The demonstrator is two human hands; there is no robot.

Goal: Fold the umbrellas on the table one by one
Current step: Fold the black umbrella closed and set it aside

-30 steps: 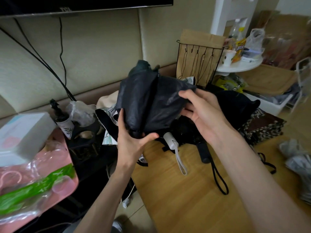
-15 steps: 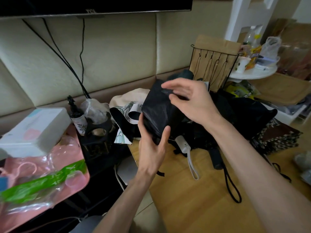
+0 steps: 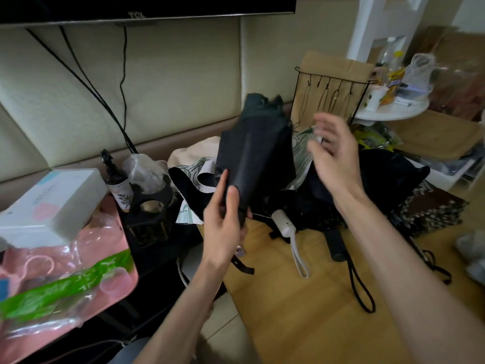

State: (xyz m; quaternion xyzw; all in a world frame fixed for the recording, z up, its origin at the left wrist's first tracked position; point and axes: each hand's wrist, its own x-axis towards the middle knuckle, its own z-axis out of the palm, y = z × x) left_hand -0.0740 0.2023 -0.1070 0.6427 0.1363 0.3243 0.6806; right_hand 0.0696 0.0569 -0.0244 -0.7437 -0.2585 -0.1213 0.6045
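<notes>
Left hand (image 3: 223,227) grips the bottom end of the umbrella (image 3: 254,158), thumb and fingers curled round it. The umbrella is black, held up off the desk (image 3: 301,324), roughly upright and leaning a bit right, canopy gathered but loose. Right hand (image 3: 333,153) is just right of the umbrella, not touching it, fingers relaxed and spread, blurred. The hands are apart.

Below and right of the umbrella, a pile (image 3: 380,185) of dark umbrellas lies on the wooden desk. A white handle (image 3: 283,224) with a white strap and a black handle (image 3: 336,243) with a black cord stick out of it toward the camera.

Just left of the umbrella is a leaf-print tote (image 3: 194,166). Far left of it are a white box (image 3: 52,203) and a pink bag (image 3: 78,271). Behind it to the right is a wire rack (image 3: 330,98).
</notes>
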